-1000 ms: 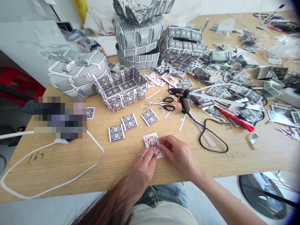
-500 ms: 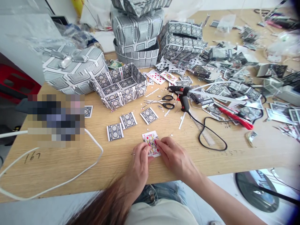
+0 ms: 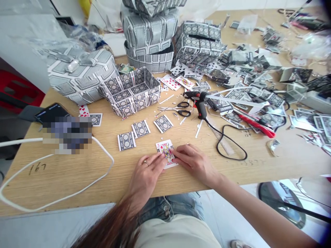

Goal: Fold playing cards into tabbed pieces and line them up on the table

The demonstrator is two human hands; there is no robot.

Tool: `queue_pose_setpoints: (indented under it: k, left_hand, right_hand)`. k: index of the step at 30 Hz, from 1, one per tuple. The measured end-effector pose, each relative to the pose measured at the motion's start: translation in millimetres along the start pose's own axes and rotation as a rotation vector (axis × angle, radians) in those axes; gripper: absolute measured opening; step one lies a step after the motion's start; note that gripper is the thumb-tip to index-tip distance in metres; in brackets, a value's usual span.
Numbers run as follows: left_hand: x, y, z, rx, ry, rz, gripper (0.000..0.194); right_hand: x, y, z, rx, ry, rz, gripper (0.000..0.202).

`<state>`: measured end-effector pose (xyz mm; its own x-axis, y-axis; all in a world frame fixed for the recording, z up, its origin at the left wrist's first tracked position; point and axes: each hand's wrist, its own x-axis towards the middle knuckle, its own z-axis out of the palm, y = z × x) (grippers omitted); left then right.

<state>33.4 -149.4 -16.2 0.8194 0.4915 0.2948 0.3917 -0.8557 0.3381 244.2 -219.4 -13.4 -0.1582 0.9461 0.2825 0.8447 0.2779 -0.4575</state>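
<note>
A jack of diamonds playing card [image 3: 168, 155] lies face up on the table near its front edge; another card's edge seems to show at its upper left. From the left, my left hand [image 3: 148, 170] presses its fingertips together on the card's edge. My right hand [image 3: 195, 162] has bent fingers closed on the opposite edge, its thumb tucked below. Just beyond are folded card pieces [image 3: 163, 123] with patterned backs, several in a loose row. Farther back sits an open box woven from cards [image 3: 134, 98].
Scissors [image 3: 178, 109] and a black glue gun [image 3: 199, 103] lie behind the card pieces, with a looped cord on the right. Card scraps [image 3: 240, 75] cover the right side. Woven card bags [image 3: 150, 31] stand at the back. A white cable [image 3: 103, 148] curves across the left.
My left hand has turned flatter and shifted slightly left, its fingers lying more across the card's edge. My right hand stays on the other edge. The view has tilted slightly.
</note>
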Motion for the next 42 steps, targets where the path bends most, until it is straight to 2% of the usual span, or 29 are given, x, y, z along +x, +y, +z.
queue_pose_setpoints:
  k: [4, 8, 14, 19, 22, 29, 36, 39, 42]
  left_hand:
    - [-2, 1, 2.1, 0.044, 0.020, 0.052, 0.022]
    - [1, 2, -1.1, 0.065, 0.042, 0.049, 0.026]
    - [2, -1, 1.4, 0.272, 0.100, 0.325, 0.020]
    - [-2, -7, 5.5, 0.309, 0.091, 0.405, 0.020]
    - [-3, -9, 7.6, 0.293, 0.100, 0.408, 0.018]
    - [-2, -3, 10.8, 0.261, 0.123, 0.304, 0.014]
    - [-1, 2, 11.5, 0.236, 0.180, 0.307, 0.009]
    - [-2, 2, 12.1, 0.239, 0.183, 0.298, 0.010]
    - [-2, 2, 12.2, 0.240, 0.175, 0.284, 0.012]
  right_hand:
    - [-4, 1, -3, 0.032, -0.010, -0.105, 0.017]
    - [-1, 4, -15, -0.025, -0.084, -0.225, 0.019]
    - [15, 1, -34, -0.236, -0.223, -0.434, 0.035]
    - [9, -4, -29, -0.441, -0.165, -0.582, 0.031]
    - [1, -6, -23, -0.499, -0.112, -0.617, 0.027]
    - [-3, -8, -21, -0.405, -0.058, -0.570, 0.029]
    - [-11, -10, -17, -0.261, -0.086, -0.468, 0.024]
    - [-11, -7, -17, -0.132, -0.094, -0.316, 0.019]
    - [-10, -4, -16, -0.076, -0.080, -0.150, 0.025]
